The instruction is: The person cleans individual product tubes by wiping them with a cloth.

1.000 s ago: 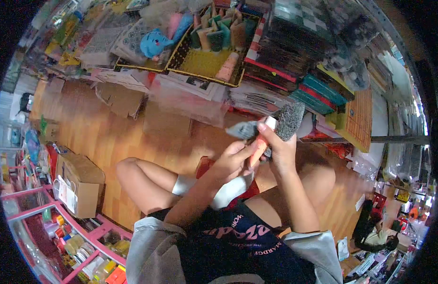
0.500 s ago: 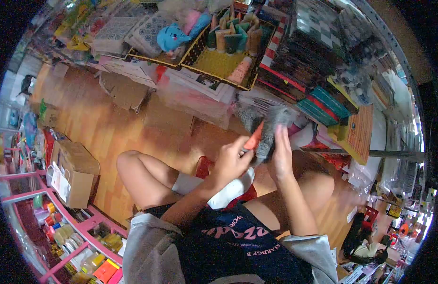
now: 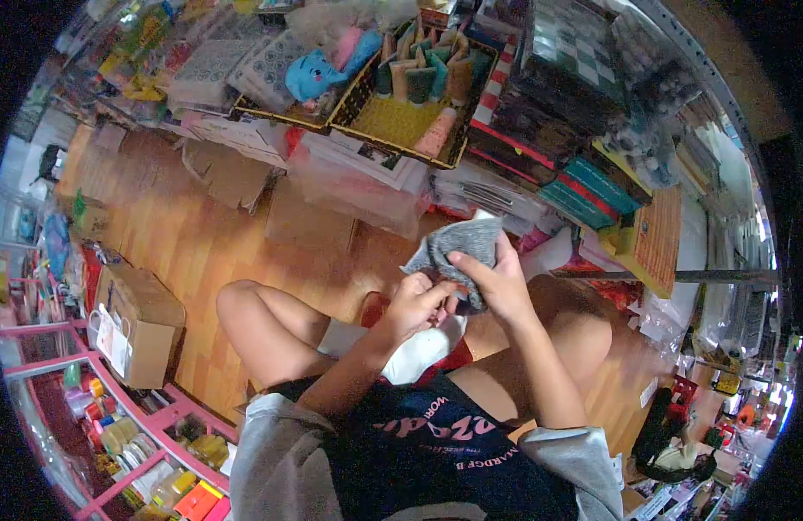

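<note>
A grey cloth (image 3: 458,247), bunched and folded, is in front of me above my crossed legs. My right hand (image 3: 497,273) is closed on it, thumb across the front and fingers behind. My left hand (image 3: 419,304) is closed at the cloth's lower edge. By its fingertips a sliver of an orange tube (image 3: 461,291) shows; the rest is hidden by the cloth and fingers. A white sock (image 3: 427,352) on my foot lies just below the hands.
Ahead, a yellow basket (image 3: 393,135) holds several upright tubes and a pink tube (image 3: 437,132) lying down. A blue plush toy (image 3: 313,76) is beside it. At left are a cardboard box (image 3: 141,321) and a pink-framed rack (image 3: 171,408); stacked boxes (image 3: 592,195) are at right.
The cloth, blurred and upright before, is now spread more toward the left hand. My right hand has turned, its thumb now over the cloth. The orange tube, plainly visible before, is now mostly covered.
</note>
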Demonstrator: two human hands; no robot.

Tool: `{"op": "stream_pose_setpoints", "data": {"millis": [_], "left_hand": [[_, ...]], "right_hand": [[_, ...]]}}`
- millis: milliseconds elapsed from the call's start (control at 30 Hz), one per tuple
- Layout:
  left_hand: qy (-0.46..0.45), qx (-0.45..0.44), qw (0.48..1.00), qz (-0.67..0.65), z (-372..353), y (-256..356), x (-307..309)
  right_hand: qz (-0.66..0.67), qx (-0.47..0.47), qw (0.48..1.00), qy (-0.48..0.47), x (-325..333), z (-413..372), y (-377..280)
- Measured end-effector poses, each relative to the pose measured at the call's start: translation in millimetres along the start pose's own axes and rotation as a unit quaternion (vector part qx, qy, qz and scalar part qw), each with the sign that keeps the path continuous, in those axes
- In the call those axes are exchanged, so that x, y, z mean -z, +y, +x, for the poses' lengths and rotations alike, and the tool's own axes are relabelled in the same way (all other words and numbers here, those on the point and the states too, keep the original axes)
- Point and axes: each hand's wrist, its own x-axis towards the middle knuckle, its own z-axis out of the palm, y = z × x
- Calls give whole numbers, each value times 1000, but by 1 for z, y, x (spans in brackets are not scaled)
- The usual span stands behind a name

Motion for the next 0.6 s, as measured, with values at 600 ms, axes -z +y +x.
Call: {"op": "stream_pose_setpoints", "data": {"millis": [600], "left_hand": [[319, -78, 874, 358, 15, -106, 141]], "right_hand": [[-536, 333, 773, -76, -74, 237, -3]]}}
